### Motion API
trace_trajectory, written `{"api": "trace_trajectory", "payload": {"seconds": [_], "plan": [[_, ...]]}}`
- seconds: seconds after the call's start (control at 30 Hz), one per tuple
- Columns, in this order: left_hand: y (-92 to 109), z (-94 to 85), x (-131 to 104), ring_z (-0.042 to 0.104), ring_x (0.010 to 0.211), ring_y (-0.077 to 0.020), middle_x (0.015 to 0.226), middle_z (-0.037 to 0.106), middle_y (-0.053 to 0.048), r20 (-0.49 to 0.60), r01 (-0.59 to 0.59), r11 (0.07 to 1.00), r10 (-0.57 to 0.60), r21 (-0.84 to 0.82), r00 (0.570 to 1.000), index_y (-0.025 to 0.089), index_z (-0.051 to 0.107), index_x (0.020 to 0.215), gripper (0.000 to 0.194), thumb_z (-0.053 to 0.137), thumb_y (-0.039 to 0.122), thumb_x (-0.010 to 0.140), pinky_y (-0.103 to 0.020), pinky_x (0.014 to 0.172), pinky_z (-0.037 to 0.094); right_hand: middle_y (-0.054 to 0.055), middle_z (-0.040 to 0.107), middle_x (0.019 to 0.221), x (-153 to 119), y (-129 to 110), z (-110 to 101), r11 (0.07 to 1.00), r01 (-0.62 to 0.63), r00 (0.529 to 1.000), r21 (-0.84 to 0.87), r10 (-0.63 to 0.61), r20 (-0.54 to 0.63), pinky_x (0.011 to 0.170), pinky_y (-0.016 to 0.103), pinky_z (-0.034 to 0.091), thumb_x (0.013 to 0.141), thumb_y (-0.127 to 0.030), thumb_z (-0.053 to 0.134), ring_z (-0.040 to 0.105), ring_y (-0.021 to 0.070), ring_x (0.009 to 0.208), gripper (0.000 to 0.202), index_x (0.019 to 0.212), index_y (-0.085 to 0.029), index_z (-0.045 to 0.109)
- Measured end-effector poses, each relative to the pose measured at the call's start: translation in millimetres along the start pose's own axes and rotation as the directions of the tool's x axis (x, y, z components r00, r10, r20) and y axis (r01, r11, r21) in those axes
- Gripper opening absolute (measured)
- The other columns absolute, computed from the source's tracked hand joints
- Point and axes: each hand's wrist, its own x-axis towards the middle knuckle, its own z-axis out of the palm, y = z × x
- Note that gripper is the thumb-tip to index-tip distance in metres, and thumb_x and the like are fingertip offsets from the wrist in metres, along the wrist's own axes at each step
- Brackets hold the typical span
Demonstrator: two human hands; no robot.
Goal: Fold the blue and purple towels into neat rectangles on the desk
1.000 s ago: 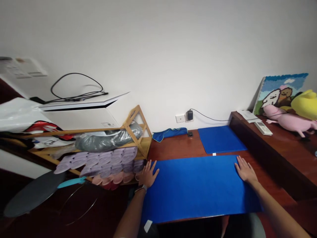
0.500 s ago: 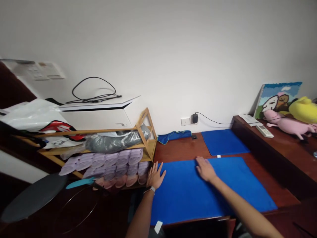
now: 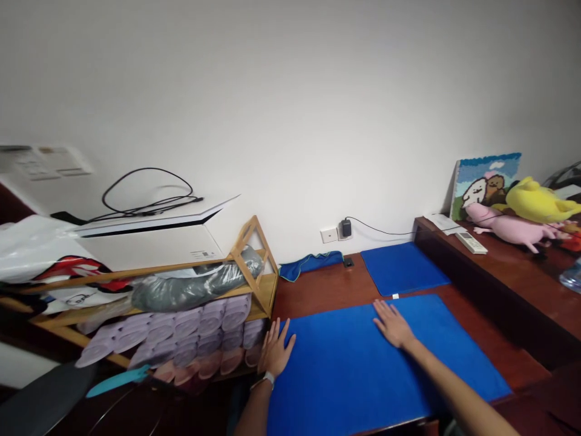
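Observation:
A large blue cloth (image 3: 345,369) lies spread flat over the front of the reddish-brown wooden desk (image 3: 313,293). My left hand (image 3: 275,349) rests at the cloth's left edge with its fingers spread, a watch band on the wrist. Palm down near the cloth's far edge, my right hand (image 3: 394,324) has its fingers stretched out. Neither hand grips anything. Behind it lies a smaller blue cloth (image 3: 403,268), flat, with a white tag at its near edge. Against the wall is a crumpled blue cloth (image 3: 311,264) with a green edge.
On the left, a wooden rack (image 3: 267,293) holds rows of lilac slippers (image 3: 175,327), a plastic-wrapped bundle and a white box (image 3: 149,245). The raised desk at right bears a remote (image 3: 472,243), a pink plush toy (image 3: 508,227) and a yellow one (image 3: 535,200). A charger (image 3: 345,228) is plugged into the wall.
My right hand has slid rightward along the far edge of the large cloth. My left hand stays at the left edge. The whole view has shifted slightly.

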Motion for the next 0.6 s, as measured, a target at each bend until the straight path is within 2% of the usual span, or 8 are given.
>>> {"api": "trace_trajectory", "payload": {"seconds": [0.07,0.13,0.17,0.23,0.3,0.6], "plan": [[-0.9,1.6,0.7,0.026,0.158,-0.0291,0.171,0.031,-0.009,-0.012,-0.001,1.0,0.002,0.009,1.0,0.029,0.037,0.162,0.064,0.037,0.057,0.104,-0.051,0.124,0.031,0.007,0.023,0.172,-17.8,72.6,-11.3,0.984,-0.166,0.986,-0.066,0.163,-0.041,0.131,0.049,0.013,0.103,-0.055,0.018,0.016,0.0248,0.16,0.075,0.166,-0.014,0.024],[-2.4,3.3,1.6,0.027,0.158,-0.0289,0.17,0.034,-0.008,-0.025,-0.006,1.0,0.006,0.016,1.0,0.03,0.039,0.161,0.064,0.037,0.057,0.103,-0.05,0.123,0.032,0.009,0.026,0.171,-32.4,133.3,-17.6,0.94,-0.325,0.944,-0.104,0.318,-0.085,0.13,0.05,0.016,0.102,-0.051,0.02,0.019,0.0263,0.159,0.075,0.165,-0.011,0.027],[-3.2,3.9,2.1,0.028,0.158,-0.0292,0.17,0.036,-0.008,-0.03,-0.011,1.0,0.011,0.019,0.999,0.03,0.039,0.161,0.064,0.037,0.057,0.103,-0.05,0.123,0.033,0.01,0.027,0.171,-37.7,156.1,-18.7,0.923,-0.37,0.927,-0.108,0.358,-0.112,0.13,0.05,0.018,0.101,-0.05,0.02,0.02,0.0265,0.159,0.075,0.165,-0.011,0.028],[-5.0,4.4,3.0,0.03,0.157,-0.0306,0.168,0.039,-0.008,-0.04,-0.027,0.999,0.028,0.024,0.999,0.03,0.041,0.16,0.063,0.038,0.056,0.103,-0.051,0.122,0.035,0.01,0.03,0.17,-44.1,184.5,-18.1,0.912,-0.398,0.911,-0.102,0.38,-0.162,0.129,0.052,0.02,0.101,-0.049,0.019,0.021,0.0268,0.159,0.073,0.164,-0.013,0.03],[-6.2,3.8,3.9,0.033,0.155,-0.0318,0.167,0.041,-0.008,-0.051,-0.039,0.999,0.041,0.035,0.998,0.029,0.042,0.159,0.063,0.039,0.055,0.102,-0.052,0.121,0.036,0.009,0.031,0.17,-45.8,193.6,-15.8,0.918,-0.386,0.912,-0.097,0.363,-0.191,0.129,0.053,0.02,0.101,-0.049,0.018,0.021,0.0266,0.159,0.073,0.164,-0.015,0.03],[-3.7,-3.4,4.2,0.032,0.156,-0.0314,0.169,0.036,-0.01,-0.006,-0.033,0.997,0.033,0.063,0.999,0.027,0.039,0.161,0.065,0.038,0.056,0.103,-0.051,0.121,0.035,0.007,0.03,0.171,-44.6,186.8,-17.1,0.91,-0.409,0.903,-0.076,0.391,-0.178,0.129,0.048,0.018,0.1,-0.056,0.014,0.022,0.0257,0.159,0.079,0.165,-0.014,0.029]]}}
